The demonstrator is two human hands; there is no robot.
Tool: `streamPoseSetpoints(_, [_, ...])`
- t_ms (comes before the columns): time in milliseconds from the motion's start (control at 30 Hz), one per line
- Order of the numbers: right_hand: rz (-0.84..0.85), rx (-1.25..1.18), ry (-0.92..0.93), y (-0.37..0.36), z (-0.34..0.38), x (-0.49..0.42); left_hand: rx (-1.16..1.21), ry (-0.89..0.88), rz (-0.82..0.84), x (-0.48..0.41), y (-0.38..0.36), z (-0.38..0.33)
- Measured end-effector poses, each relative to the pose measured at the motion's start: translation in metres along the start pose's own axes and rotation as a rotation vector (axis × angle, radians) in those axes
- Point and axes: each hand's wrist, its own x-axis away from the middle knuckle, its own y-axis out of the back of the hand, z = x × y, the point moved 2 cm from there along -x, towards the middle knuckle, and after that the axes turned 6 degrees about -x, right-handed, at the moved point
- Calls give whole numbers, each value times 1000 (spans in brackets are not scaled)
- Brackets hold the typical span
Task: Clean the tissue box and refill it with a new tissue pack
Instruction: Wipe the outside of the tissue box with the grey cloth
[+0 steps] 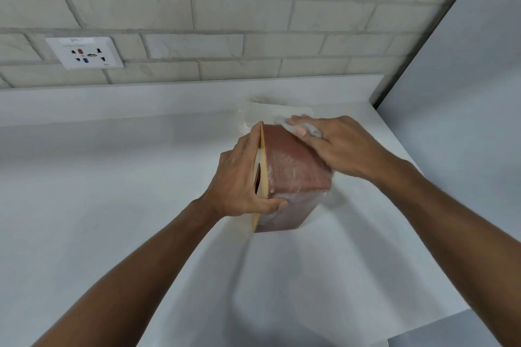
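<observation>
— Right, starting close: clamps the tissue box [293,169] with the left grip [239,177], with fingers laid flat on the tan slotted face and thumb hooked round the near wall.
— Stands on end on the white surface [112,177], then?
— Yes, seems to, upright, with the slot turned left. Looks stiff, like board or thin wood; probably light, judging by the one-handed hold. Shows pale streaks on the brown side, so possibly damp and slick.
— And further up?
— Presses a white wipe [283,122] against the top far edge with the right grip [338,146], with fingers spread and mostly straight, not clenched.
— Best hold?
— Clamp across the two broad faces, clear of the slot; might flex there.
— Beyond that?
— Seems to be a clear-wrapped tissue pack [270,107] just behind the box, blurred. Probably soft, crinkly, slippery; take by both ends. Farther back, a socket plate [84,52] on the brick wall [253,8].
</observation>
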Motion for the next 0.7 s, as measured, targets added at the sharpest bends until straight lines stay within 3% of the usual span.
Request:
streamPoseSetpoints(167, [32,0,122,-13,8,17,3,2,10,0,0,-2])
streamPoseSetpoints(267, [-24,-28,-29,1,-4,14,11,4,11,0,0,-1])
streamPoseSetpoints(433, [-18,-51,98,-13,6,24,23,8,13,0,-1,-3])
streamPoseSetpoints(533, [-101,-58,-20,-5,5,19,28,2,5,0,0,-2])
streamPoseSetpoints(700, [20,16,96,-22,30,12,25,3,-6,-2,0,-4])
